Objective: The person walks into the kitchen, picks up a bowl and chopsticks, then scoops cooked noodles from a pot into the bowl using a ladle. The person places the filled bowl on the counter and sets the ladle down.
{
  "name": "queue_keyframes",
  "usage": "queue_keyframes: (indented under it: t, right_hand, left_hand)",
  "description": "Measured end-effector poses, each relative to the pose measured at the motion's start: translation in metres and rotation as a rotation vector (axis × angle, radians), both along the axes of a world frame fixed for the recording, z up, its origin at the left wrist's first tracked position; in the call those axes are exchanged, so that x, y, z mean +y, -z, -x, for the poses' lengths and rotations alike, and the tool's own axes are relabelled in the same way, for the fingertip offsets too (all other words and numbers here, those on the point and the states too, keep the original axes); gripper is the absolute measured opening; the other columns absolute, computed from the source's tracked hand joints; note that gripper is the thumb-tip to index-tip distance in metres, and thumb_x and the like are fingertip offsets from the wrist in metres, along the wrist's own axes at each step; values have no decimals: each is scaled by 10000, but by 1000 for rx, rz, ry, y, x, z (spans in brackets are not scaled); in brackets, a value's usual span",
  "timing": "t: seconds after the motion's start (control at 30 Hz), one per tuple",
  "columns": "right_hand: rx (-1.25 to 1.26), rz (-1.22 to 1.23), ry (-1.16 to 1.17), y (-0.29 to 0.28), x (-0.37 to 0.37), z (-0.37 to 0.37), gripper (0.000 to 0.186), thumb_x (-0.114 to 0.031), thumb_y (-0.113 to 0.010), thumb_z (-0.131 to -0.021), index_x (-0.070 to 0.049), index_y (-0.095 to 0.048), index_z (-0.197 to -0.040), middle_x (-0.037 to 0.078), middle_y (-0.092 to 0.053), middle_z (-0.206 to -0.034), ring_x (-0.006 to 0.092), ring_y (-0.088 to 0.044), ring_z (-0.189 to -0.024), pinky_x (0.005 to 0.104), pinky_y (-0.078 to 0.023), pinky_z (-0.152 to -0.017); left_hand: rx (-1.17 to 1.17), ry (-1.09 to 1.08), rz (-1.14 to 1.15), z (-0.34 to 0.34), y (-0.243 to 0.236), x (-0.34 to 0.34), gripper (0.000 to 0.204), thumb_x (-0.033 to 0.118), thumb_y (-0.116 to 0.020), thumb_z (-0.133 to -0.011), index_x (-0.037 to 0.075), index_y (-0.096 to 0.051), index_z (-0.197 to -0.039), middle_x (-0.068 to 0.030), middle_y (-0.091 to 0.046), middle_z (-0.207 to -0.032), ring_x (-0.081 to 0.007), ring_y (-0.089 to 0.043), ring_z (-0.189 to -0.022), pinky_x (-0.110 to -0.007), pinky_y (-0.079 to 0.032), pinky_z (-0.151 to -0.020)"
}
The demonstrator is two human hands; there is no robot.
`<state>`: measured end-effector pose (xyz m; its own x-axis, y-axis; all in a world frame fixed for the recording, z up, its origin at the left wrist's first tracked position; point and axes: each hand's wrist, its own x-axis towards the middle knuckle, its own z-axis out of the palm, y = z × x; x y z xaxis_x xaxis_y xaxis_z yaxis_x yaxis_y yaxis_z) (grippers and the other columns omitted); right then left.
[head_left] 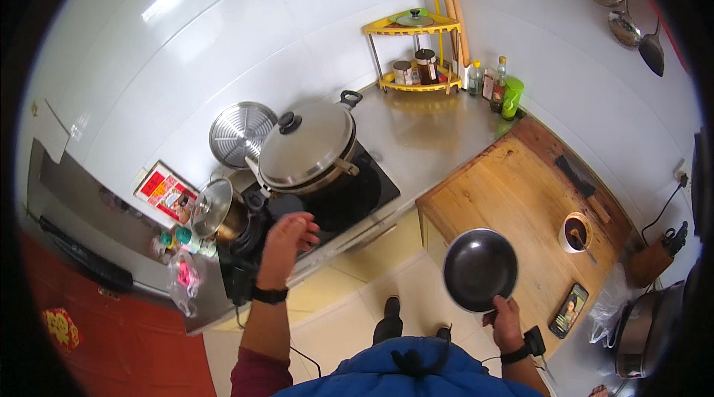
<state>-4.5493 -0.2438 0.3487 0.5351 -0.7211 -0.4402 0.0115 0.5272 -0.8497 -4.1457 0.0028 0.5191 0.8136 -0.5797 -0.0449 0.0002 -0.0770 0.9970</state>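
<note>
My right hand [506, 322] grips the near edge of a dark, round, shiny bowl [480, 269], its inside facing up. The bowl is held over the near-left edge of the wooden table [483, 181]. No contents show in it. My left hand [286, 247] is in front of the stove with its fingers loosely bent and slightly apart, and nothing shows in it. Nearest to it is the dark handle [285, 206] of a large lidded steel pot [306, 148] on the black cooktop [364, 192]. A smaller pot with a glass lid [216, 207] stands to the left.
A perforated steel steamer plate [242, 133] leans on the wall. A yellow corner rack [413, 25] and bottles [499, 84] stand at the back. On the table are a white cup with dark sauce [575, 233], a phone [568, 311] and a cleaver [584, 187]. A knife block [648, 263] is at right.
</note>
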Motion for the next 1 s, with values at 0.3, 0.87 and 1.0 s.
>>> queue_keyframes:
  t: [0.3,0.87,1.0]
  right_hand:
    - [65,-22,283,-18,14,-57,250,-247,-566,-962,-22,-653,-1030,72,-681,-820,157,-586,-549,301,-470,-478]
    - [-16,-110,361,-41,8,-68,329,-277,-558,-973,39,-613,-1049,110,-652,-799,184,-600,-600,327,-499,-554]
    - [23,-126,378,-29,8,-63,311,-281,-603,-965,27,-631,-999,104,-651,-743,192,-610,-581,332,-499,-550]
  left_hand:
    - [-536,-25,-468,-288,-25,-69,471,445,-659,-937,17,-650,-1132,-15,-642,-878,-105,-568,-629,-269,-419,-536]
    - [-1077,-58,-870,-383,-19,-105,555,414,-716,-831,-81,-667,-1078,-266,-701,-1017,-392,-674,-944,-449,-513,-855]
    - [-918,38,-854,-378,-25,-106,515,409,-705,-813,-59,-685,-1027,-256,-715,-954,-404,-686,-925,-478,-521,-833]
